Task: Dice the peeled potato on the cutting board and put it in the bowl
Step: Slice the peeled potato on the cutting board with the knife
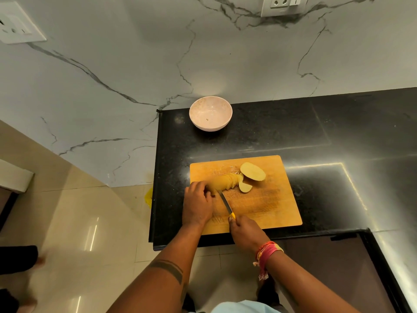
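The peeled potato (222, 182) lies on the left part of the wooden cutting board (270, 199), just below the middle of the frame. Its right end is already cut into thin slices that lean against each other in a row. The left hand (197, 203) is curled over the potato's uncut left end and holds it down against the board. The right hand (244, 232), lower and to the right, is closed around the yellow handle of a knife (226, 204); the blade runs up and to the left from that grip and meets the potato right beside the left hand's fingertips. 2 larger flat pieces (252, 171) lie loose on the board just to the right of the sliced row, the bigger one above the smaller.

The bowl (210, 113), pale and round, stands on the bench above the board, well apart from it and near the wall; only a tiny speck shows inside it.

The bench (327, 136) is black polished stone, with a bright streak of reflected light at the right of the frame. Behind it rises a white marble-patterned wall (124, 64) with grey veins, carrying a socket plate (283, 5) at the upper right and another at the upper left. Beige glossy floor tiles (79, 222) fill the lower left. A red and yellow thread band (267, 253) circles the right wrist.
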A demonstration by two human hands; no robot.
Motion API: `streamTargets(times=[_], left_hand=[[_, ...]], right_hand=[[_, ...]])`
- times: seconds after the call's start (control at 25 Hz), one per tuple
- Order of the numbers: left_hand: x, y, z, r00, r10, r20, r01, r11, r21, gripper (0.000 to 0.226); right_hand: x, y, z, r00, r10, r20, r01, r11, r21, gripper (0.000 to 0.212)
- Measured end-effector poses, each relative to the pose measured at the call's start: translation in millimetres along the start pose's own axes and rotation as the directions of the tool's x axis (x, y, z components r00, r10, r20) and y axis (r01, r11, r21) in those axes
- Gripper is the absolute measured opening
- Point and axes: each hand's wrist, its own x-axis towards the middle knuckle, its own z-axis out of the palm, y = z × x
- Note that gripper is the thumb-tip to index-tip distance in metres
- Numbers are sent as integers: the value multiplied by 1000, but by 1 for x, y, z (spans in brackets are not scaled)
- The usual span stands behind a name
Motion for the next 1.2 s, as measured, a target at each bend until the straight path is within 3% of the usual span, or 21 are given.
streamTargets(times=[0.28,0.52,0.76,0.96,1.2], left_hand=[[-6,3,-2,994,90,62,-100,976,193,46],[-12,-13,-8,994,77,82,-86,990,112,48],[-15,-13,-7,997,54,48,-58,993,98,44],[-14,-11,-6,997,69,34,-72,991,114,39],[-12,-8,-7,995,95,24,-97,987,128,34]], right_hand=[[1,3,-2,999,5,38,-6,1000,26,38],[-3,8,3,997,-80,-13,78,991,-110,32],[-5,-4,17,977,-179,-120,149,964,-221,40],[-2,-13,17,950,-295,-105,250,916,-314,74],[2,-19,12,954,-295,-53,249,878,-410,78]])
